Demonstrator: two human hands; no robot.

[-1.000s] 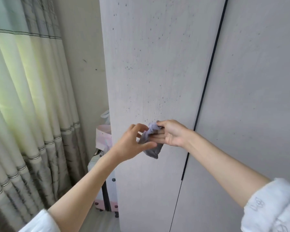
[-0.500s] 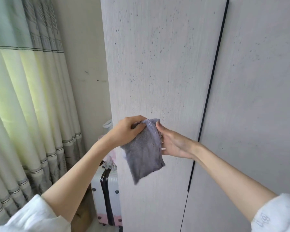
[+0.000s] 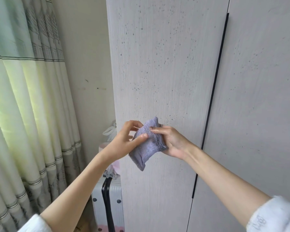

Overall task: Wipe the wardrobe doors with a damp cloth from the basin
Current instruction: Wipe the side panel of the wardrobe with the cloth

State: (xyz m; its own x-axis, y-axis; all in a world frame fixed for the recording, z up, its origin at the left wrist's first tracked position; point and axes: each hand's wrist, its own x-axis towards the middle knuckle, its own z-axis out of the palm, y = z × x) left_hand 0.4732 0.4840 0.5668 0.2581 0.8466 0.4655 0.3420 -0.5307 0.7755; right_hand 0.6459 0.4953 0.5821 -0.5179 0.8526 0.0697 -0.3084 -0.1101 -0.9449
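While both hands (image 3: pixel 124 141) (image 3: pixel 172 141) grip it | cloth (image 3: pixel 147 144) long axis slants down-left | before door (image 3: pixel 157 64)

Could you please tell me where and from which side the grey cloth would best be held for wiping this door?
The cloth is folded into a small pad between the left hand and the right hand. Probably best to grip its broad upper half from the side facing the person, palm flat behind it, leaving the far face free to meet the speckled wardrobe door.
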